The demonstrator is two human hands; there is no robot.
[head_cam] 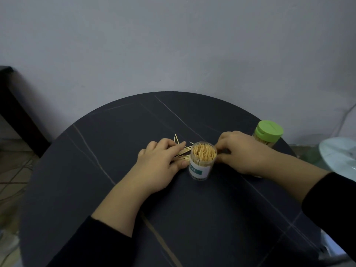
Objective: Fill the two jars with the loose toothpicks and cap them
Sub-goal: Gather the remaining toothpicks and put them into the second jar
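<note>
An open clear jar [201,162], packed with upright toothpicks and wrapped in a white and teal label, stands in the middle of the round dark table [119,135]. Loose toothpicks [183,149] lie just left of it. My left hand [159,162] lies over that pile with its fingers curled on the sticks. My right hand [242,151] is at the jar's right side, fingertips touching near the rim. A second jar with a green cap [268,132] stands behind my right hand, partly hidden.
The table stands against a pale wall. A light blue object [339,157] sits off the table's right edge. Dark furniture [13,105] stands at the left, over a tiled floor.
</note>
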